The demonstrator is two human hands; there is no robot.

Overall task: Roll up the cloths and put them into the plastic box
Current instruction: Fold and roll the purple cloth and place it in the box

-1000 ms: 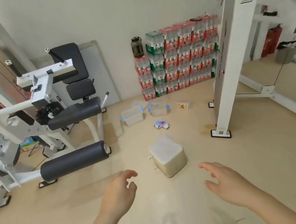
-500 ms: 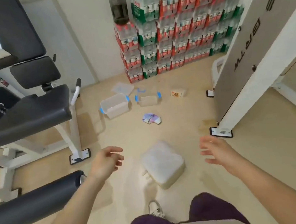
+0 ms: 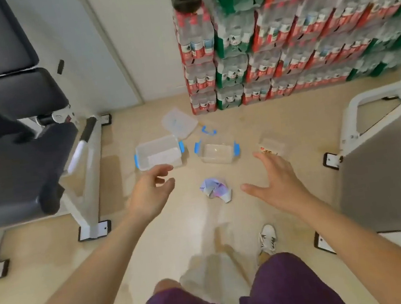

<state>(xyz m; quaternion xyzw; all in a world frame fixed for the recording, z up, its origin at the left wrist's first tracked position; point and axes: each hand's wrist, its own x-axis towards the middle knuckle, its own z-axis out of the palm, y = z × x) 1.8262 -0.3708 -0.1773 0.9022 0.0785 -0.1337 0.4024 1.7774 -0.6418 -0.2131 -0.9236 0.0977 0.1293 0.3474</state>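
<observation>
A crumpled pale purple and white cloth (image 3: 215, 189) lies on the beige floor between my hands. Beyond it stand two clear plastic boxes with blue clips: a larger box (image 3: 158, 152) at the left and a smaller box (image 3: 217, 150) at the right. A loose clear lid (image 3: 178, 123) lies behind the larger box. My left hand (image 3: 150, 192) hovers open just in front of the larger box, holding nothing. My right hand (image 3: 276, 181) is spread open to the right of the cloth, empty too.
A black-padded gym machine (image 3: 21, 155) fills the left side. Stacked packs of bottled water (image 3: 281, 34) line the back wall. A white machine frame (image 3: 380, 128) stands at the right. A small carton (image 3: 271, 146) lies near the smaller box. A pale cushion block (image 3: 216, 277) sits between my legs.
I have moved forward, so the boxes and cloth are now close. The pale block has passed beneath me. Both hands have reached out on either side of the cloth.
</observation>
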